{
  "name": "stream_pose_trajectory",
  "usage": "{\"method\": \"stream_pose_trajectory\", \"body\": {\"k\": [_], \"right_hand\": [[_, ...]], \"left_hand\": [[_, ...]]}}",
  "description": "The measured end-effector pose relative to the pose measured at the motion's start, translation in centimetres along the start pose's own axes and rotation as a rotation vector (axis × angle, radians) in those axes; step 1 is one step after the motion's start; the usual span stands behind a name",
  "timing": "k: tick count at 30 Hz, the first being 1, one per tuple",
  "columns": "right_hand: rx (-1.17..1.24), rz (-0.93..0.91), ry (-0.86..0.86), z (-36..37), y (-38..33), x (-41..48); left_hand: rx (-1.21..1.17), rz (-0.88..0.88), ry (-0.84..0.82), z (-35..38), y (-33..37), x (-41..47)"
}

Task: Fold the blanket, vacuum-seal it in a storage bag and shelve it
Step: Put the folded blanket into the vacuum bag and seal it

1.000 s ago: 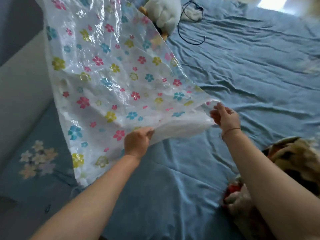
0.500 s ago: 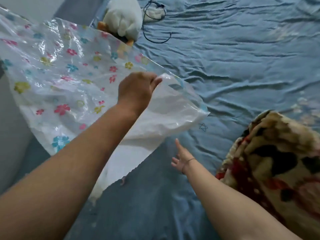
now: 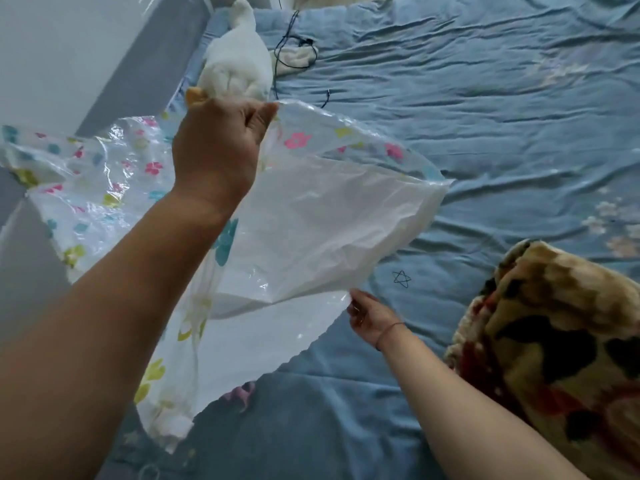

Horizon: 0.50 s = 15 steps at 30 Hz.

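Curled fingers of the left hand [image 3: 221, 150] pinch the upper lip of the crinkly flowered plastic bag [image 3: 311, 230], fingers of the right hand [image 3: 369, 315] pinch its lower lip, near a plush blanket [image 3: 554, 323].

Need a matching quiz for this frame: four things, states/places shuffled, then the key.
Things:
1. storage bag
2. blanket
3. plush toy
4. left hand

Place or state:
A. white, lying at the far side of the bed
B. grips the storage bag's upper edge
C. on the bed at the right, outside the storage bag
D. flower-printed, held up with its mouth open

Pairs: 1-D, 2-C, 3-A, 4-B
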State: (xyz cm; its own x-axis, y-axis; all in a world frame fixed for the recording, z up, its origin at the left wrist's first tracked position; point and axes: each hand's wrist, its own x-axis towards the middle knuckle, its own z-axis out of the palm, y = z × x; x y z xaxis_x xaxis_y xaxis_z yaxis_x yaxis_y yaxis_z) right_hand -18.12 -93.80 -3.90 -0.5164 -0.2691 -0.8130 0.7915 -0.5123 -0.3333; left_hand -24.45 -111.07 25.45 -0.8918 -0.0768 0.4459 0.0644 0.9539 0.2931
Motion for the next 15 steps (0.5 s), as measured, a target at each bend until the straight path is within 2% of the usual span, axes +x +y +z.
{"method": "stream_pose_trajectory", "body": {"k": [2,4,7,10,12,13,14,15], "right_hand": [[-0.061,-0.138,0.030,-1.7,-2.0,-0.1],[-0.162,-0.202,0.158,-5.2,-3.1,-0.4],[-0.308,-0.146,0.440,-11.2,-2.5,-1.0],[-0.384,-0.036,0.471,-12.7,-2.4,-1.4],[-0.744,-0.024,0.439,-12.0,-4.1,-2.2],[-0.987,-0.093,0.435,-11.8,-5.4,-3.1],[-1.162,-0.234,0.434,-11.7,-6.9,-4.4],[-1.232,-0.422,0.437,-11.8,-8.8,-6.1]], "left_hand": [[0.055,-0.043,0.026,0.7,-0.6,0.1],[0.122,-0.133,0.081,0.9,-1.7,0.8],[0.127,-0.256,0.151,1.1,-2.8,2.0],[0.050,-0.219,0.083,3.2,-1.1,1.2],[0.014,-0.149,0.009,5.6,1.2,-1.1],[0.002,-0.116,-0.032,6.9,2.4,-2.5],[-0.004,-0.084,-0.079,8.1,3.5,-4.0],[-0.004,-0.056,-0.131,9.3,4.6,-5.5]]}}
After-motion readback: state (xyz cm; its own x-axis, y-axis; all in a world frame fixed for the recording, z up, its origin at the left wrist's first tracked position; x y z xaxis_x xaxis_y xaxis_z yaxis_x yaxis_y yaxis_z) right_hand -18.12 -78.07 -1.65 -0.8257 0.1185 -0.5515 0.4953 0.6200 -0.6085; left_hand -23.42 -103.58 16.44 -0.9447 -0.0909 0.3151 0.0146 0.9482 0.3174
